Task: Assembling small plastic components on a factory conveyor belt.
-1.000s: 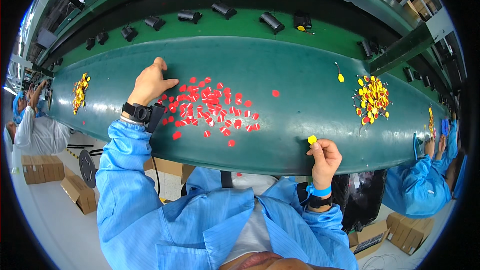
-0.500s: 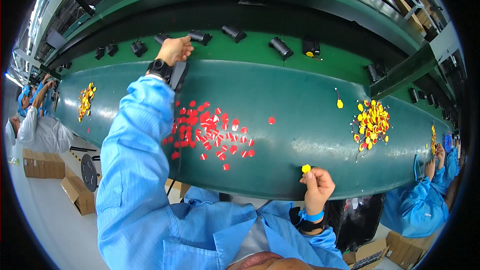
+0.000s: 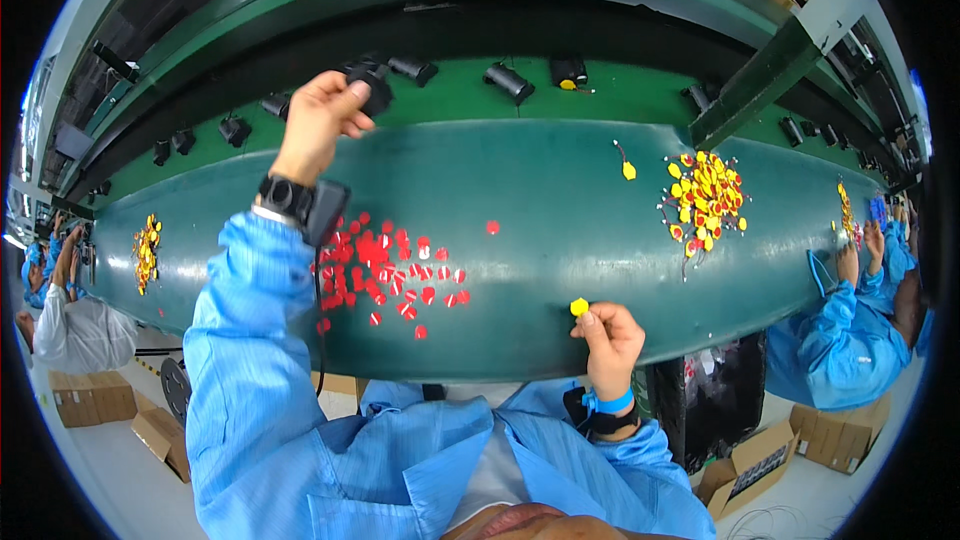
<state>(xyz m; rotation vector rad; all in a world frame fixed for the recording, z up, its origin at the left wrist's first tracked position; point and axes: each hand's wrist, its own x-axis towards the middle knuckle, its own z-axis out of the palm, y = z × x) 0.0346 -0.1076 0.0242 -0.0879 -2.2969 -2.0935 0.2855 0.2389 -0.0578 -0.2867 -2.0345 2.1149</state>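
My left hand (image 3: 322,125) is over the far edge of the green belt, its fingers closed on a black cylindrical housing (image 3: 372,88) that is blurred by motion. Between the thumb and fingers of my right hand (image 3: 613,335), near the belt's front edge, is a small yellow disc (image 3: 579,307). A spread of red round pieces (image 3: 375,265) lies on the belt in front of me, some showing white. Farther right is a heap of yellow and red discs with thin wires (image 3: 708,195), and one wired yellow disc (image 3: 629,171) lies apart from it.
Black housings (image 3: 510,83) stand in a row on the far green ledge, one with a yellow disc (image 3: 568,85) by it. A green post (image 3: 755,85) rises behind the right heap. Another yellow heap (image 3: 147,252) lies left. Co-workers (image 3: 840,325) sit at both sides; cartons (image 3: 750,465) stand below.
My left hand has taken hold of a black housing on the far ledge and drawn it toward me. My right hand still pinches the yellow disc. The whole view has shifted, with the scene sliding left.
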